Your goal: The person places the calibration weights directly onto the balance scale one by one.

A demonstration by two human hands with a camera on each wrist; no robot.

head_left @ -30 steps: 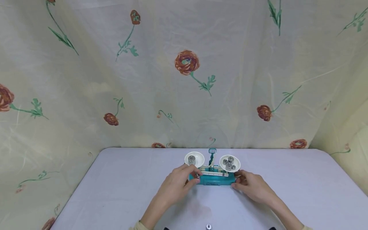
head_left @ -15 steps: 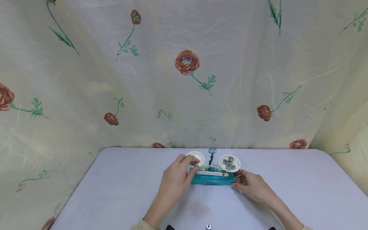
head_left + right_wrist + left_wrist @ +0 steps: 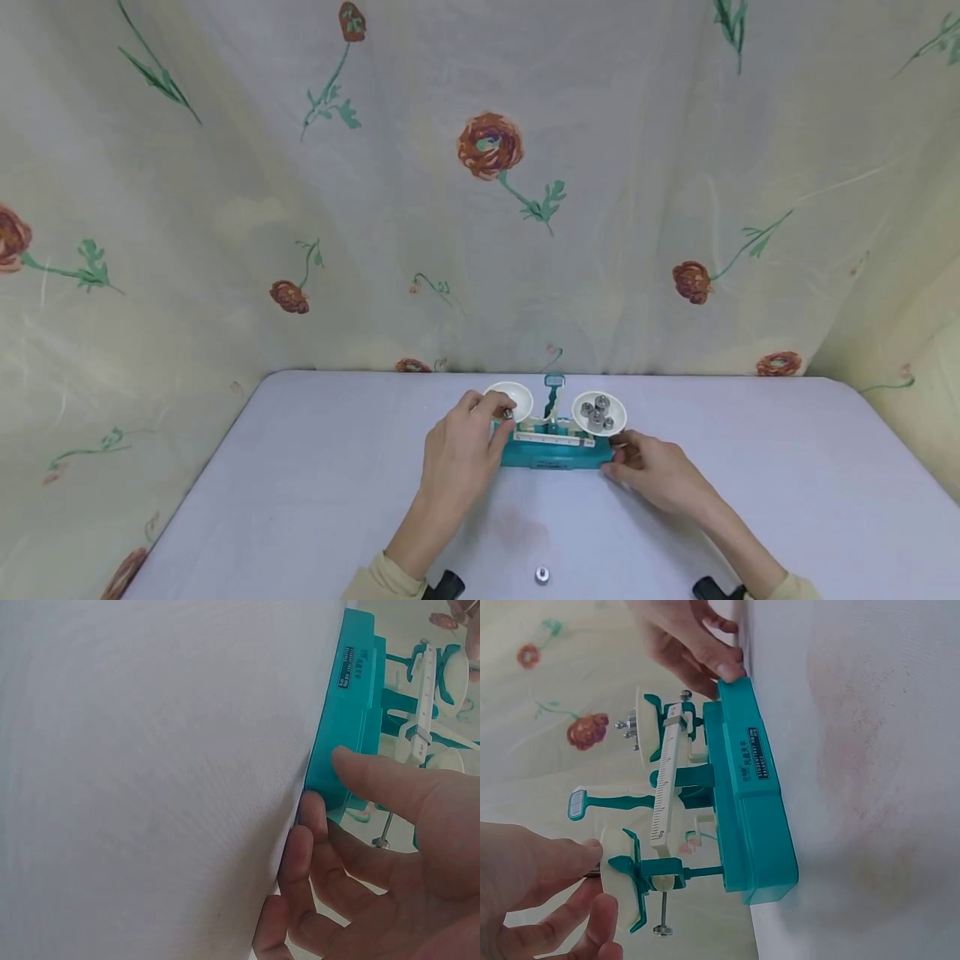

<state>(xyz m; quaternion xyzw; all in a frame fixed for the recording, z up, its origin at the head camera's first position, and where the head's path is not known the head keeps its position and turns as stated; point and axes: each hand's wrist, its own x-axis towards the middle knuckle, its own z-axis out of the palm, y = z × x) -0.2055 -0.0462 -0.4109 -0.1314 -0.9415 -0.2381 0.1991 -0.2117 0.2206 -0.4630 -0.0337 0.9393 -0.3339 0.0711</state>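
Observation:
A teal pan balance (image 3: 555, 456) stands near the far edge of the table. My left hand (image 3: 461, 446) pinches a small metal weight (image 3: 508, 413) at the left white pan (image 3: 521, 400). In the left wrist view, the fingertips are at that pan's face and mostly hide the weight. On the right pan (image 3: 618, 411) sit several silver weights (image 3: 597, 418). My right hand (image 3: 663, 477) holds the right end of the base. Its thumb (image 3: 375, 774) presses the front face, as the right wrist view shows, with fingers curled at the end.
One more small metal weight (image 3: 542, 575) stands on the white-covered table (image 3: 300, 500), close to the front. A flowered curtain (image 3: 585, 292) hangs behind the table and along its sides.
From in front of the base, my left hand has risen with the small weight to the left pan. The right hand has kept its hold on the base. The head view has tilted down slightly.

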